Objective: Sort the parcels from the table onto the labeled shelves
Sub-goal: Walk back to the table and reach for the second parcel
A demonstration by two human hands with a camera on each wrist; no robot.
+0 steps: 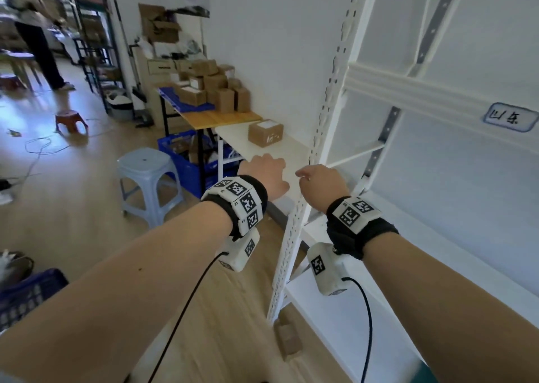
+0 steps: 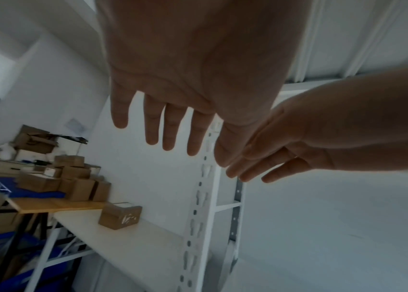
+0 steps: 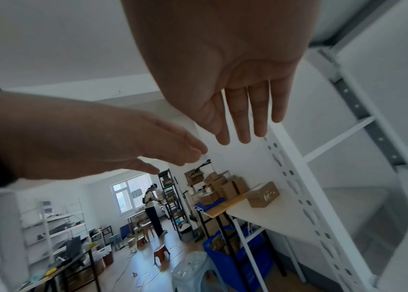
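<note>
A brown cardboard parcel point(image 1: 265, 133) point(image 2: 120, 216) point(image 3: 263, 194) with a white label on top sits alone on the white table point(image 1: 280, 155). My left hand point(image 1: 267, 172) point(image 2: 163, 126) hovers over the table's near end, fingers straight, holding nothing. My right hand point(image 1: 319, 180) point(image 3: 245, 120) is beside it, close to the white shelf post point(image 1: 323, 114), also empty with straight fingers. Both hands are short of the parcel. The white shelf unit point(image 1: 423, 97) on the right carries a handwritten label point(image 1: 510, 117).
Several more cardboard boxes point(image 1: 215, 88) are piled on a wooden table point(image 1: 213, 117) behind. A blue crate point(image 1: 186, 161) stands under the tables and a pale blue stool point(image 1: 148, 178) on the floor to the left. A person point(image 1: 35, 30) stands far left. A small box point(image 1: 288, 339) lies at the shelf's foot.
</note>
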